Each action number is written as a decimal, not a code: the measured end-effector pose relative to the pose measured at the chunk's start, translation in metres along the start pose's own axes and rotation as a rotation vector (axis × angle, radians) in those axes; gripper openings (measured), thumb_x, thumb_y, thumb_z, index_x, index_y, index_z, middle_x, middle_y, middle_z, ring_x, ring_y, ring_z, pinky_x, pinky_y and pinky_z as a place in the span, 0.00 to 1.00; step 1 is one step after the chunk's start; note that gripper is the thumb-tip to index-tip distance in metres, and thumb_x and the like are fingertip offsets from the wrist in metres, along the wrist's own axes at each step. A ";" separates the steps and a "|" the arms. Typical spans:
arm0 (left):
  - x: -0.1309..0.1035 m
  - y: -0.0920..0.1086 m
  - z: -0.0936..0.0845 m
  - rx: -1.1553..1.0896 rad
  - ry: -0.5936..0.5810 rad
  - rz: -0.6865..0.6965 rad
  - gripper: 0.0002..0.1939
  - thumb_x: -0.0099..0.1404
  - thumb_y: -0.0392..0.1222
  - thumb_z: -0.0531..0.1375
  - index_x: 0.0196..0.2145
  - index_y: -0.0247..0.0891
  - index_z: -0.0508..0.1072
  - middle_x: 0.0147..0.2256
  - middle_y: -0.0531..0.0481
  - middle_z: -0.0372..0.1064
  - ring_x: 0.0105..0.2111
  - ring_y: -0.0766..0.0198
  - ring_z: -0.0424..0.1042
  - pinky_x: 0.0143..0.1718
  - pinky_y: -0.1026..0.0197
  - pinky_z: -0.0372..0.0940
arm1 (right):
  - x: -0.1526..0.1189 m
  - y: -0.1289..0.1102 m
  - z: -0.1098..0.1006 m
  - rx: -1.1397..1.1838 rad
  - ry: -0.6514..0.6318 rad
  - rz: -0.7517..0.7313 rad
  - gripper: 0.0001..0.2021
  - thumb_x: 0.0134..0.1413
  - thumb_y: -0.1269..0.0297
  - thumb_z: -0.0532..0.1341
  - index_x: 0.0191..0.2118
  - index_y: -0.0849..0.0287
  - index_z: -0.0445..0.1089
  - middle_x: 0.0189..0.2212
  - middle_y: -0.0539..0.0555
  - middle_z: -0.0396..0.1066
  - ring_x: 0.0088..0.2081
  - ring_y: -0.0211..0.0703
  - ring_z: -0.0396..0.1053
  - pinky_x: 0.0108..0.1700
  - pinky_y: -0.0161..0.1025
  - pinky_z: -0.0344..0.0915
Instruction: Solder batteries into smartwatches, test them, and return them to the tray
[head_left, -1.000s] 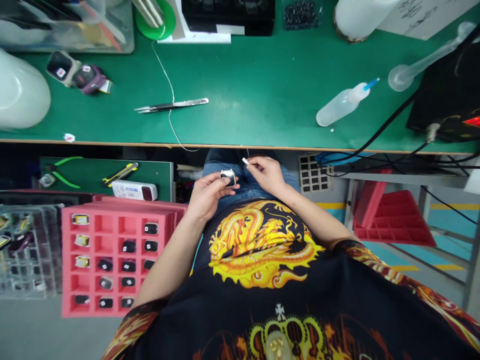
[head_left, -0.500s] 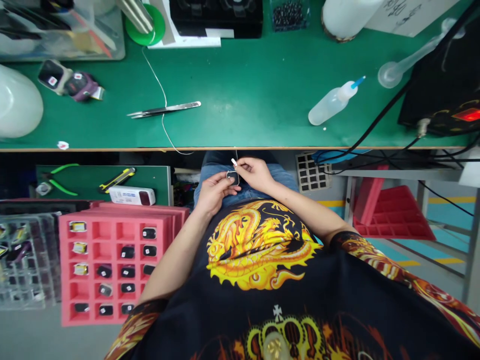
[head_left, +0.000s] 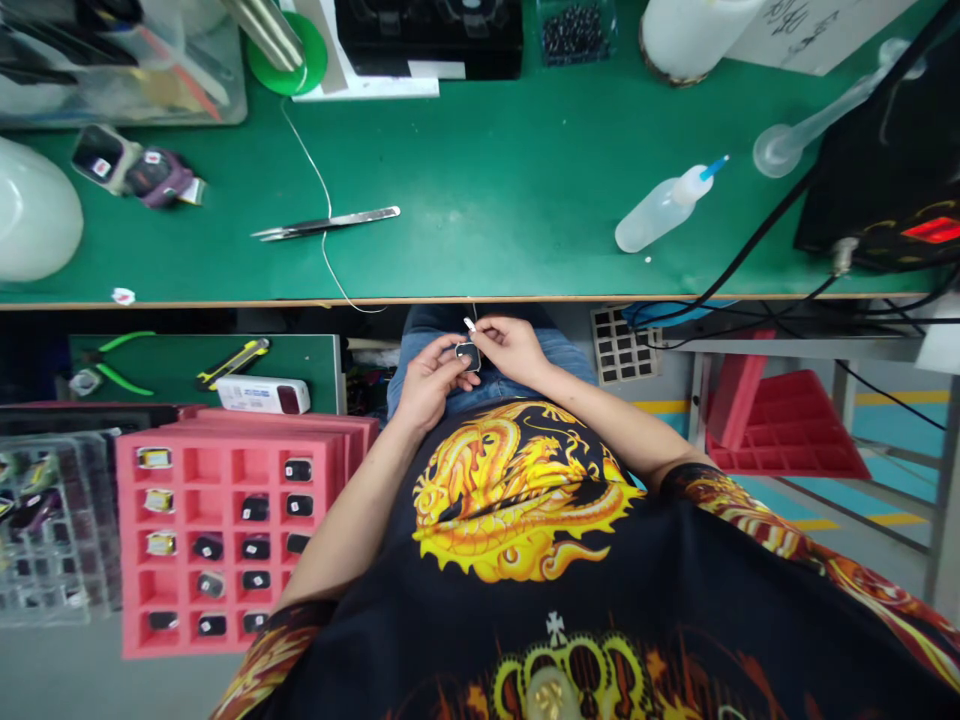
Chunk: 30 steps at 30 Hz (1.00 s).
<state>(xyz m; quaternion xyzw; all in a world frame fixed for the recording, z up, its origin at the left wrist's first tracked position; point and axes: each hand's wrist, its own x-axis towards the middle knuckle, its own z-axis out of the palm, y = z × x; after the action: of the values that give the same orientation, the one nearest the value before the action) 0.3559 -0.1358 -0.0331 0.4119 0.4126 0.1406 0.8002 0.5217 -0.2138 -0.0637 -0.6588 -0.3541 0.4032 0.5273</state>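
Observation:
Above my lap, just below the bench edge, my left hand (head_left: 433, 382) grips a small dark watch-like piece (head_left: 469, 355) with a light rim between thumb and fingers. Right beside it, my right hand (head_left: 511, 352) pinches a small white piece (head_left: 470, 325) at the upper edge of the dark piece. Whether the two pieces touch is too small to tell. On the green bench, metal tweezers (head_left: 327, 224) lie across a thin white wire (head_left: 305, 152).
A clear bottle (head_left: 655, 216) lies on the bench. A black device (head_left: 885, 170) with cables stands at right. Two watches (head_left: 100, 160) lie at left near a white round container (head_left: 34, 210). A pink foam tray (head_left: 204, 508) holding several dark pieces is at lower left, below green-handled pliers (head_left: 124, 376).
The dark piece in my left hand has shifted and turned slightly, showing more of its face. My right hand has barely moved. The view has tilted a little.

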 end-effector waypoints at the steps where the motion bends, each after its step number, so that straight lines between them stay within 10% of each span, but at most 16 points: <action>1: 0.000 -0.001 0.000 -0.001 0.002 0.002 0.27 0.57 0.44 0.78 0.52 0.39 0.78 0.34 0.53 0.78 0.26 0.64 0.80 0.26 0.66 0.72 | 0.000 0.000 0.000 0.000 0.001 -0.002 0.12 0.64 0.56 0.63 0.36 0.58 0.77 0.28 0.49 0.74 0.28 0.36 0.67 0.32 0.34 0.62; 30: 0.003 -0.002 -0.005 0.057 0.038 0.105 0.26 0.57 0.40 0.74 0.53 0.40 0.78 0.41 0.48 0.82 0.28 0.65 0.78 0.29 0.64 0.70 | -0.001 0.015 -0.009 -0.097 0.046 0.001 0.14 0.68 0.55 0.63 0.43 0.58 0.83 0.35 0.52 0.82 0.29 0.37 0.72 0.35 0.35 0.66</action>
<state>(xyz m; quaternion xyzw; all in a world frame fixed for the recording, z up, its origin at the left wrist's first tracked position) 0.3530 -0.1325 -0.0378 0.4528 0.4092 0.1782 0.7718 0.5297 -0.2212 -0.0777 -0.6928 -0.3607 0.3706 0.5025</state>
